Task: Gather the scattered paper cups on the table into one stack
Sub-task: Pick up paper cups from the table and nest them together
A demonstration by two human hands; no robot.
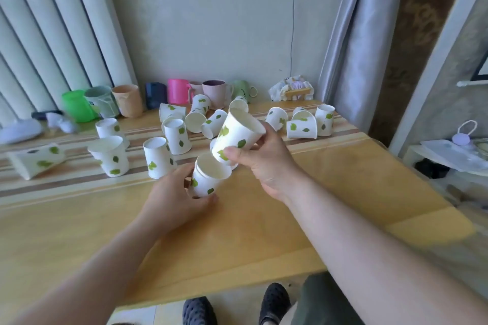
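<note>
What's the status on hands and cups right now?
Left hand holds upright cup. Right hand holds tilted cup just above it, not yet nested. Other paper cups lie scattered on the table. Nothing blocking.

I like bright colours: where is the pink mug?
The pink mug stands at the table's far edge by the wall, left of centre, between a dark blue cup and a mauve mug.

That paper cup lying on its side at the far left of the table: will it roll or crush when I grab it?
The sideways cup probably rolls in a curve if nudged, since it tapers. Its thin paper wall likely dents under a hard squeeze. It looks empty, so probably very light.
</note>
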